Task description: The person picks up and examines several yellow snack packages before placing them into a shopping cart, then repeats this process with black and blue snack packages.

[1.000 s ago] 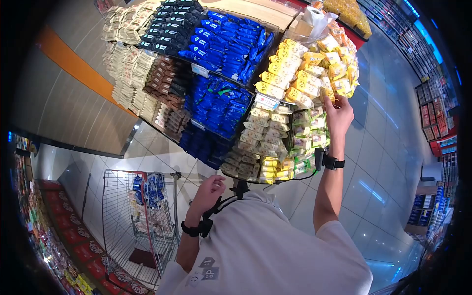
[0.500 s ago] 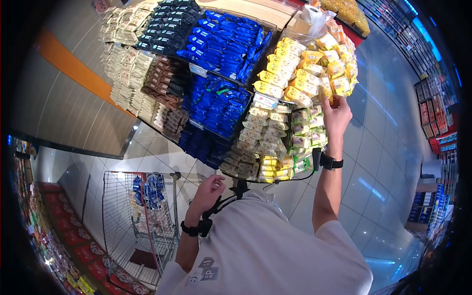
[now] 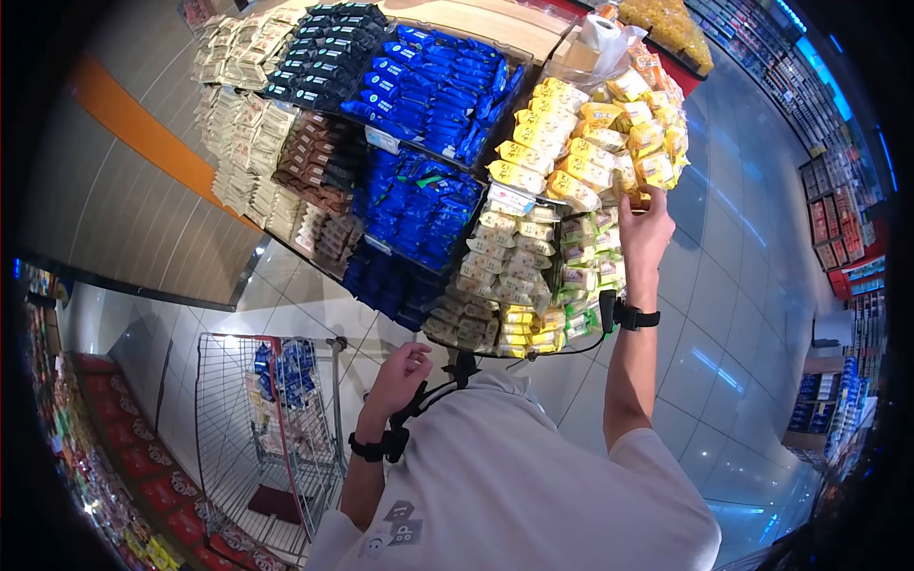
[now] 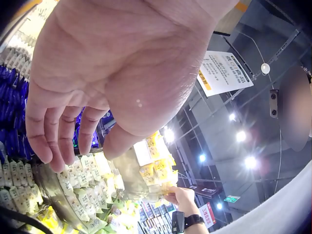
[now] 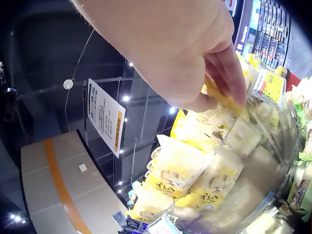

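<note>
At the lower right corner of the yellow packets (image 3: 581,152), my right hand (image 3: 646,228) pinches a yellow packet (image 5: 226,100) between thumb and fingers, as the right wrist view shows. Cream packets (image 3: 507,252) and green-white packets (image 3: 579,276) lie in the bins below. My left hand (image 3: 398,376) hangs in front of the display's near edge and holds nothing; in the left wrist view its fingers (image 4: 66,131) are loosely bent.
Blue packets (image 3: 433,90), black packets (image 3: 328,48) and brown packets (image 3: 319,157) fill the bins to the left. A shopping cart (image 3: 205,428) with packets inside stands at the lower left. A plastic bag roll (image 3: 600,33) stands behind the yellow packets.
My right hand has shifted slightly left in the head view and stays at the yellow packets. The left hand keeps nearly the same place and pose.
</note>
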Action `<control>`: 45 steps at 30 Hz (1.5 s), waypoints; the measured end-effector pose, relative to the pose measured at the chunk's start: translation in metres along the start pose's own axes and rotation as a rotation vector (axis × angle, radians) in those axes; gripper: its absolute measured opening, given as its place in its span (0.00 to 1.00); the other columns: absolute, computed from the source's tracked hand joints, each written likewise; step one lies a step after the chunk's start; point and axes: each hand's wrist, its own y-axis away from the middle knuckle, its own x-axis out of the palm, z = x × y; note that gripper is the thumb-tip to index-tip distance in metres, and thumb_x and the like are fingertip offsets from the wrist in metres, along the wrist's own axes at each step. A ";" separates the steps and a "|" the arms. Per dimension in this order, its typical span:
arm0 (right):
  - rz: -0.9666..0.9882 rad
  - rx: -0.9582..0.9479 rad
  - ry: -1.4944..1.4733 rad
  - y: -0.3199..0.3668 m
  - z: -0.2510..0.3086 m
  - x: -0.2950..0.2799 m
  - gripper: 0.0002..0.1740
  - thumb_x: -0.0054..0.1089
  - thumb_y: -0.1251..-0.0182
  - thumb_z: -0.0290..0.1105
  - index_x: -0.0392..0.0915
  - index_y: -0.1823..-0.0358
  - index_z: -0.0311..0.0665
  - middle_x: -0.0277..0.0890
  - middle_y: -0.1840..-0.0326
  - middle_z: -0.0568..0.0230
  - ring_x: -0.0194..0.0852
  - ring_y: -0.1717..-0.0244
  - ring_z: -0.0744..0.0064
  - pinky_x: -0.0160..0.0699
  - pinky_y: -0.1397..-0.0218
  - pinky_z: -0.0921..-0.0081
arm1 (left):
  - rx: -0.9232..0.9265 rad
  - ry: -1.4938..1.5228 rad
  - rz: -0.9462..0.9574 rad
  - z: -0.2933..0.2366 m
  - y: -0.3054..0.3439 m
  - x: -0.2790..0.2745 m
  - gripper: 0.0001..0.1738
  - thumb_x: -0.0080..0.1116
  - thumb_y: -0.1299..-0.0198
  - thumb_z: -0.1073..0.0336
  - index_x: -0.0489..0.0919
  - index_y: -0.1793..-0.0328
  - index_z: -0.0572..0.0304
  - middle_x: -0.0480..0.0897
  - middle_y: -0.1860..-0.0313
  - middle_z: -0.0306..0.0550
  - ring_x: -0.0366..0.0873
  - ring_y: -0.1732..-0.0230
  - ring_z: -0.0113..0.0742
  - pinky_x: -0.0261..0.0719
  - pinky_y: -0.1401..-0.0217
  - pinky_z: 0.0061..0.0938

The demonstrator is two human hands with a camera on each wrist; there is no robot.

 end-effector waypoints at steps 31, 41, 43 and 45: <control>1.827 -0.440 -0.246 0.250 0.191 0.023 0.23 0.75 0.36 0.47 0.83 0.52 0.35 0.87 0.59 0.57 0.87 0.56 0.59 0.85 0.52 0.63 | -0.217 0.027 -0.987 0.141 0.218 -0.156 0.15 0.62 0.29 0.63 0.84 0.47 0.70 0.88 0.63 0.50 0.86 0.66 0.32 0.82 0.61 0.30; 1.898 -0.555 -0.258 0.328 0.292 0.055 0.20 0.76 0.36 0.41 0.83 0.53 0.33 0.86 0.64 0.56 0.87 0.61 0.62 0.84 0.55 0.68 | -0.433 -0.157 -1.349 0.226 0.352 -0.248 0.17 0.65 0.33 0.59 0.86 0.48 0.66 0.90 0.63 0.55 0.90 0.60 0.43 0.84 0.57 0.34; 1.922 -0.562 -0.226 0.348 0.312 0.060 0.20 0.76 0.36 0.41 0.83 0.53 0.32 0.86 0.64 0.55 0.87 0.61 0.62 0.84 0.55 0.68 | -0.505 -0.116 -1.341 0.215 0.362 -0.277 0.16 0.65 0.33 0.59 0.86 0.48 0.65 0.90 0.61 0.57 0.90 0.58 0.49 0.85 0.56 0.36; 1.943 -0.564 -0.192 0.366 0.334 0.065 0.20 0.76 0.36 0.40 0.83 0.53 0.32 0.86 0.64 0.55 0.87 0.61 0.61 0.84 0.55 0.68 | -0.463 -0.247 -1.350 0.223 0.368 -0.308 0.15 0.65 0.33 0.59 0.86 0.49 0.64 0.90 0.60 0.59 0.90 0.57 0.52 0.85 0.53 0.38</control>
